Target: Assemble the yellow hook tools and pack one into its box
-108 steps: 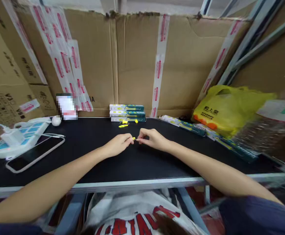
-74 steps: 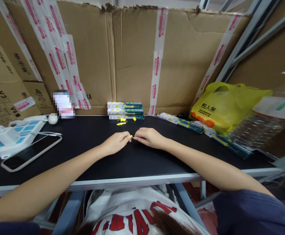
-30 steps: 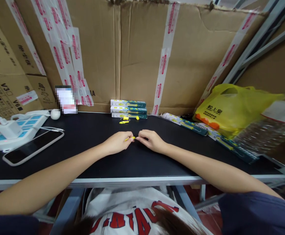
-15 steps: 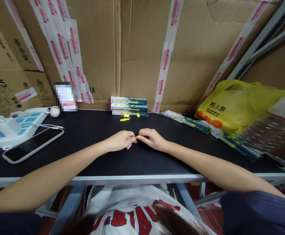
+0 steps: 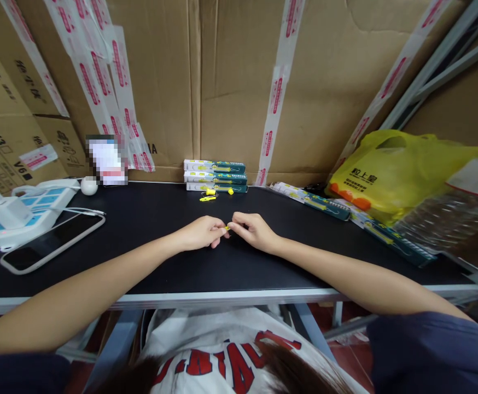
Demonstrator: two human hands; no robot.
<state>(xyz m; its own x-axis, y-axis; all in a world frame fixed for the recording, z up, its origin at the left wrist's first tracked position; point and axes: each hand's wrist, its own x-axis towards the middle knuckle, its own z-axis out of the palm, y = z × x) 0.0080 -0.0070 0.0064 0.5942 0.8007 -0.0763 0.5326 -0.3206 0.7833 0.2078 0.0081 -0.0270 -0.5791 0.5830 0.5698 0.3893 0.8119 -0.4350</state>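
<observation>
Above the middle of the black table, my left hand (image 5: pixel 207 232) and my right hand (image 5: pixel 253 230) meet at the fingertips. Between them is a small yellow piece (image 5: pixel 227 228), mostly covered by the fingers, so its kind does not show. Both hands are closed in a pinch on it. Just beyond them lie a yellow cylindrical piece (image 5: pixel 210 192), a flat yellow piece (image 5: pixel 208 199) and a small yellow cap-like piece (image 5: pixel 231 191). Behind these, several slim printed boxes (image 5: pixel 215 178) are stacked against the cardboard.
On the left are a power strip (image 5: pixel 54 200) with cables, a phone (image 5: pixel 54 243) and a white ball-like object (image 5: pixel 89 186). More slim boxes (image 5: pixel 310 201), a yellow plastic bag (image 5: pixel 390 175) and a clear plastic container (image 5: pixel 448 213) stand on the right. Cardboard (image 5: pixel 234 82) walls the back.
Both hands stay together at nearly the same spot, with the fingertips slightly closer around the yellow piece. The whole view has shifted a little.
</observation>
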